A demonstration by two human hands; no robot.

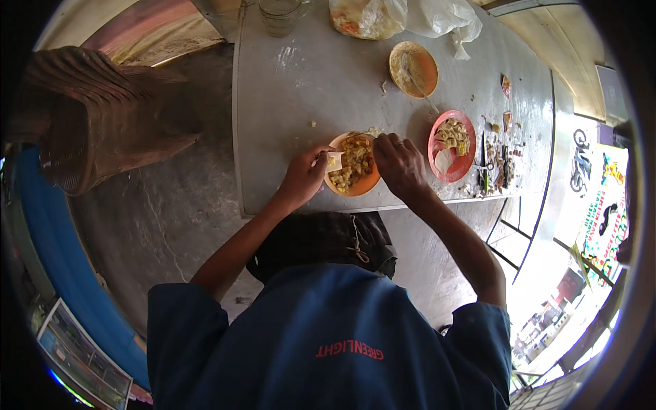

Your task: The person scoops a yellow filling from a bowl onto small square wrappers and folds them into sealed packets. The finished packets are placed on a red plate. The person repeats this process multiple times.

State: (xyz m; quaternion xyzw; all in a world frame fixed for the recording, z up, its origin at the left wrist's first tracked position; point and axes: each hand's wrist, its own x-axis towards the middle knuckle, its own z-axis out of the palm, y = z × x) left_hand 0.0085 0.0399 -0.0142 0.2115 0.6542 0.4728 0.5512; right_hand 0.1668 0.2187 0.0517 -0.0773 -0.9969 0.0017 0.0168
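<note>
An orange bowl (363, 188) of chopped yellow and brown food (355, 164) stands near the front edge of the metal table. My left hand (307, 176) is closed on a small pale wrapper (334, 162) at the bowl's left rim. Some yellow filling shows on the wrapper. My right hand (400, 162) is at the opposite rim, fingers drawn together; whatever is in them is hidden. To its right sits a pink plate (456, 173) with pale folded pieces, a white piece and a bit of yellow on it.
Farther back, another orange bowl (429, 68) holds pale paste and a spoon (418, 87). Glass cups (279, 17) and plastic bags (369, 17) line the table's far edge. Scissors (484, 166) and scraps lie right of the plate. Stacked brown chairs (102, 130) stand at left.
</note>
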